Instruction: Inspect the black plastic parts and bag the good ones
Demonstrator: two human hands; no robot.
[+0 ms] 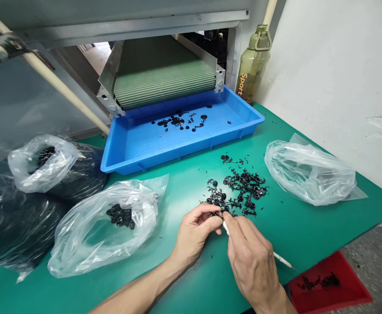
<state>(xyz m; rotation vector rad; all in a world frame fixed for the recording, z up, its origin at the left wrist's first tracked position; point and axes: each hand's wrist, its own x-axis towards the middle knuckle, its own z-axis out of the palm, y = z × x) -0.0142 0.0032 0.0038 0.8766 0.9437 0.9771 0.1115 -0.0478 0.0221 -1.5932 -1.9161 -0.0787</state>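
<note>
Over the green tabletop, my left hand (195, 231) is closed in a pinch at the near edge of a pile of small black plastic parts (246, 185). What it holds is mostly hidden by the fingers; a small black piece shows by the fingertips. My right hand (251, 248) is closed around a thin white-handled tool (284, 261), whose thin pointed rear end sticks out past the hand. White wrapping shows on the tool near the fingertips, and its front end meets the left fingertips. The exact kind of tool does not show.
A blue tray (184, 150) with scattered black parts sits under a green conveyor belt (164, 74). Clear plastic bags stand left (102, 244) and right (311, 174); fuller bags (79, 170) are further left. A bottle (254, 65) stands behind. A red bin (335, 292) is lower right.
</note>
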